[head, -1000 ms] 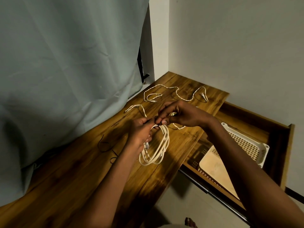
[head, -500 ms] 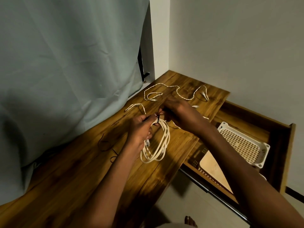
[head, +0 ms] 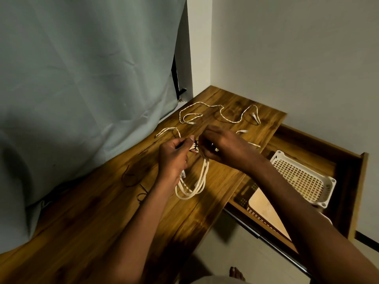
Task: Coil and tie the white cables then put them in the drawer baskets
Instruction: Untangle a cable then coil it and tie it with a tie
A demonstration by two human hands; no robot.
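A coiled white cable (head: pixel 194 181) hangs in loops over the wooden table (head: pixel 102 212). My left hand (head: pixel 174 156) grips the top of the coil. My right hand (head: pixel 221 146) pinches a thin black tie (head: pixel 196 144) at the top of that coil, right beside my left thumb. A loose white cable (head: pixel 223 116) lies uncoiled on the far end of the table. Another white cable end (head: pixel 167 131) lies to the left of my hands. At the right, an open drawer (head: pixel 348 181) holds a white perforated basket (head: pixel 303 179).
A pale green curtain (head: pixel 82 89) hangs along the table's left side. Thin black ties (head: pixel 131 177) lie on the table left of my left forearm. A second basket with a tan board (head: pixel 268 214) sits in the drawer's near part. A white wall (head: pixel 297 58) stands behind.
My right hand has shifted a little to the right at the top of the coil and its fingers now work the black tie. The coil stays held in my left hand.
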